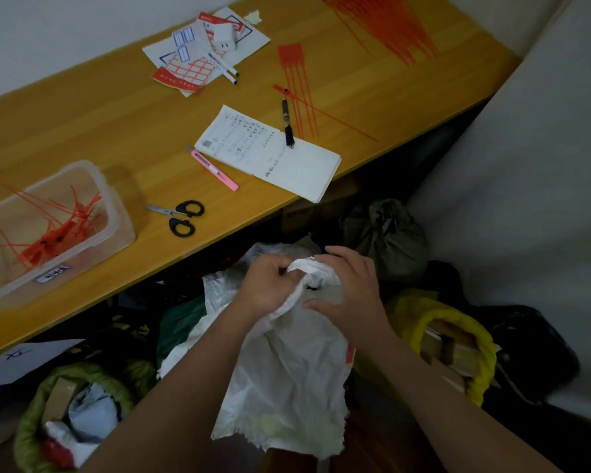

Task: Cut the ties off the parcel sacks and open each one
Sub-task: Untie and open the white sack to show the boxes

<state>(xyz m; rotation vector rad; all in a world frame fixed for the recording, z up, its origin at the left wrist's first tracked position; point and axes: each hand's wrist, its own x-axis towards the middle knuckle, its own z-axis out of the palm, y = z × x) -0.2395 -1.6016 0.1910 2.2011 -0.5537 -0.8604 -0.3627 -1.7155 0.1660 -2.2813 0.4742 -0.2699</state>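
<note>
I have the white sack point(280, 367) in front of me, below the near edge of the yellow table point(93, 107), down among the other bags on the floor. It is a thin, crinkled white thing, creased all over, with a ragged lower hem and a small red patch at its right edge. Its neck is gathered into a twisted bunch at the top, and that is where both my hands are. My left hand point(270, 285) has its fingers curled tight round the twisted neck, gripping it from the left side. My right hand point(348, 288) lies over the bunch from the right, fingers bent over the top of the gathered cloth and thumb stretched out below against the sack's body; something small and dark shows under those fingers, but I cannot tell what it is. On the table the black-handled scissors point(180, 216) lie untouched near the edge, with a pink utility knife point(214, 169) beyond them beside an open notebook point(270, 151). A clear plastic box point(53, 220) to the left holds cut orange ties point(53, 233). A yellow sack point(454, 343) stands open just right of the white one.
</note>
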